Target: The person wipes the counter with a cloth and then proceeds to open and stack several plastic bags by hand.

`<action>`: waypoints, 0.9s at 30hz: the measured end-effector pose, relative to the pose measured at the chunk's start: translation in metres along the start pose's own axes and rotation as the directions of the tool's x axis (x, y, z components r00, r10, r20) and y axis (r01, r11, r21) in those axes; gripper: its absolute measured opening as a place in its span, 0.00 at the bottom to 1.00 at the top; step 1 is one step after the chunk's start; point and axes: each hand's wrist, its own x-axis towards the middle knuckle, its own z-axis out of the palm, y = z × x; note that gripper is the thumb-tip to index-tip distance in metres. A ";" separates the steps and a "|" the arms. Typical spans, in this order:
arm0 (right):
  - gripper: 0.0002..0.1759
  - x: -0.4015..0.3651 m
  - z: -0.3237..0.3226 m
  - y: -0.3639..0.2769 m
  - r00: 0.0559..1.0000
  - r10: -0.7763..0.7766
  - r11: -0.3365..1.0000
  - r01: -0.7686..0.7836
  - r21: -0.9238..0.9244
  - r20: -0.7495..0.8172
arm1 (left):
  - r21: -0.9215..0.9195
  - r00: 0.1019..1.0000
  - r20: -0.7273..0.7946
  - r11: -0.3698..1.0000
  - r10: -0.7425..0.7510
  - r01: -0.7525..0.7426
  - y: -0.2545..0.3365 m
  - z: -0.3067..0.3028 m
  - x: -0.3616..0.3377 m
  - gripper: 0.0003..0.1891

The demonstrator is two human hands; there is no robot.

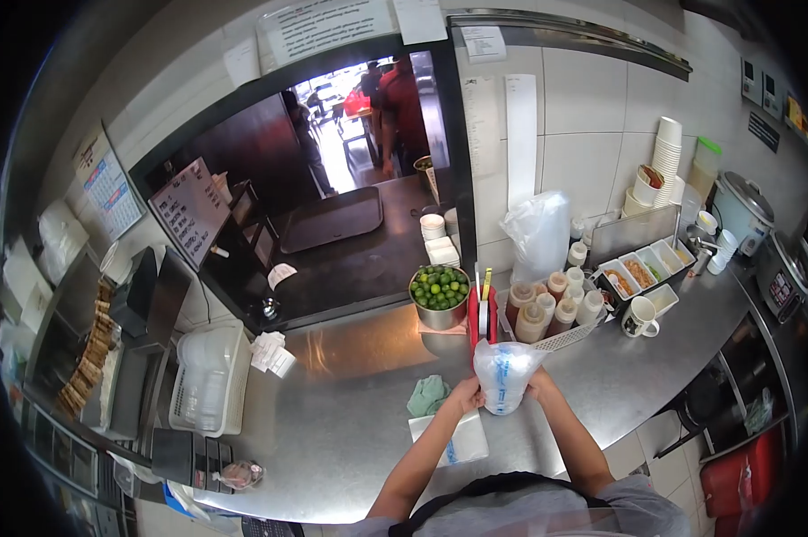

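Observation:
Between my two hands, over the steel counter (332, 421), is a clear plastic bag (505, 376) with blue print, its top spread wide. My left hand (467, 394) is closed on the bag's left side, and my right hand (537, 383) is closed on its right side; the fingertips are partly hidden by the plastic. Below my left hand lies a flat stack of printed bags (462, 440), with a green cloth (429, 396) at its upper left. Just behind the bag stands a red holder (482, 322) with upright tools.
A pot of limes (440, 291) and a basket of sauce bottles (552, 309) stand behind my hands. Farther right are a mug (640, 317) and a topping tray (641, 273). At left sits a white basket (209, 380). People stand beyond the pass-through window.

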 end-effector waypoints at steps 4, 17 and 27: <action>0.16 0.008 -0.019 0.017 0.977 0.119 0.960 -0.159 0.230 0.178 | -0.235 0.992 0.116 0.969 -0.057 0.083 -0.001 -0.001 -0.012 0.12; 0.16 -0.100 0.039 0.015 0.957 -0.119 0.922 0.206 0.328 -0.265 | -0.695 0.985 -0.163 0.702 0.058 -0.156 -0.016 0.052 -0.100 0.11; 0.22 -0.057 0.025 0.041 0.895 -0.308 0.886 0.393 0.245 -0.322 | -0.526 0.917 -0.100 0.761 0.386 -0.378 -0.055 0.002 -0.037 0.04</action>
